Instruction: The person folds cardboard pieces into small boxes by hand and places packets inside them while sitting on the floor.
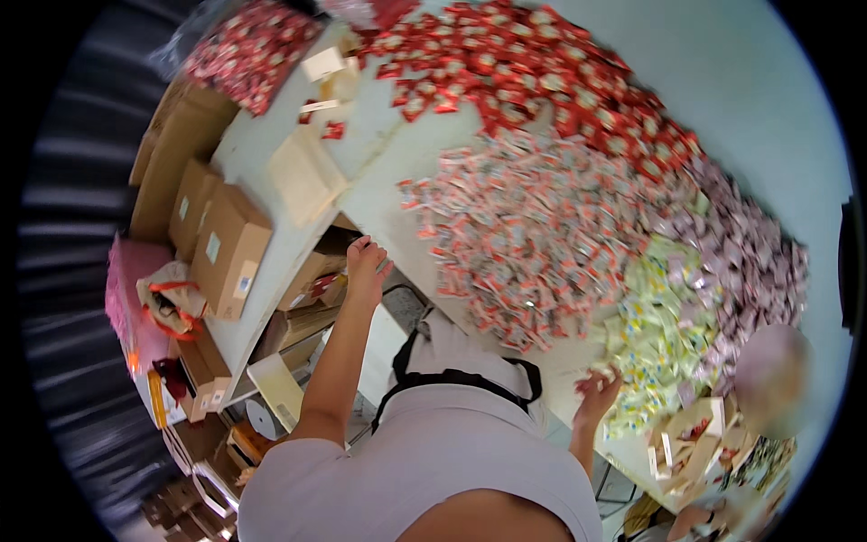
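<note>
— Near the middle of the frame, what is the left hand (366, 264) doing?

— It rests on the edge of the white table (397, 154), where two tabletops meet. The fingers are curled over the edge, not spread; I cannot tell whether they hold anything.

— And the right hand (596, 390)?

— Lower right of centre, at the near rim of the heap of yellow packets (664, 330). Its fingers are loosely open and bent, tips touching the packets; the blur hides whether one is pinched.

— Which way do the packets lie?

— Every way. They are small flat sachets in a loose pile, with no common long axis.

— What lies around them?

— Just above and left, a wide heap of red-and-white packets (533, 226). Toward the top, a band of red packets (542, 72). On the right, pink packets (750, 244) touch the yellow ones.

— And on the left?

— Brown cardboard boxes (226, 244) stand in a row at the left of the frame, beside the table. At lower right, another person (768, 379) is near some small open cartons (691, 443).
</note>
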Available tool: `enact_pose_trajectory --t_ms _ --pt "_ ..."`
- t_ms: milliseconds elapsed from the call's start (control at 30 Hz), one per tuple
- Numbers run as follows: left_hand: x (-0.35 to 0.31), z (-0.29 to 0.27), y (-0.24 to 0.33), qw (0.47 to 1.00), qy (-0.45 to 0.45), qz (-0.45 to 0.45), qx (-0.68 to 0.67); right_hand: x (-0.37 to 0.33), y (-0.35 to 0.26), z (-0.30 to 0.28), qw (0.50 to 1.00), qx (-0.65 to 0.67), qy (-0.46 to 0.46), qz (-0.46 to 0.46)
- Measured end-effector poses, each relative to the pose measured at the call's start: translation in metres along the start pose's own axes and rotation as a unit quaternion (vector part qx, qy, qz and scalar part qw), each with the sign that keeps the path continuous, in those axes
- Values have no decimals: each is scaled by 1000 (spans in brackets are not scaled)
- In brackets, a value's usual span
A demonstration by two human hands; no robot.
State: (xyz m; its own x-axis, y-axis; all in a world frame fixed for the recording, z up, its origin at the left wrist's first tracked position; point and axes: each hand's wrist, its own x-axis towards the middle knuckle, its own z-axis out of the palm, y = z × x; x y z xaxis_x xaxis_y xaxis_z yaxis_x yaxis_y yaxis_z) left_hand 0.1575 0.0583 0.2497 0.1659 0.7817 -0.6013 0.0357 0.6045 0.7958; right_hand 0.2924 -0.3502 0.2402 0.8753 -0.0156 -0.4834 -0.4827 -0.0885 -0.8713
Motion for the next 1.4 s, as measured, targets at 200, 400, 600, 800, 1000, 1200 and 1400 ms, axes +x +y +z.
enact_pose_trajectory --t_ms 200,400,600,800,1000,1200,1400 --pt "138 -110 51 887 271 153 341 -60 30 81 992 -50 -109 38" --pt "353 -215 71 885 173 70 426 -72 7 174 994 -41 -100 29" --pt "383 -175 85 760 151 -45 630 -106 13 214 996 -63 -58 25" --pt "381 -172 105 796 89 -120 587 -117 42 219 997 15 18 79" --pt "359 -166 126 821 17 -185 539 -88 60 194 991 -113 61 -41" --pt "334 -142 151 792 117 -98 590 69 -1 71 782 -480 294 -269" --pt "252 -101 132 788 209 110 569 128 -13 51 726 -632 254 -97"
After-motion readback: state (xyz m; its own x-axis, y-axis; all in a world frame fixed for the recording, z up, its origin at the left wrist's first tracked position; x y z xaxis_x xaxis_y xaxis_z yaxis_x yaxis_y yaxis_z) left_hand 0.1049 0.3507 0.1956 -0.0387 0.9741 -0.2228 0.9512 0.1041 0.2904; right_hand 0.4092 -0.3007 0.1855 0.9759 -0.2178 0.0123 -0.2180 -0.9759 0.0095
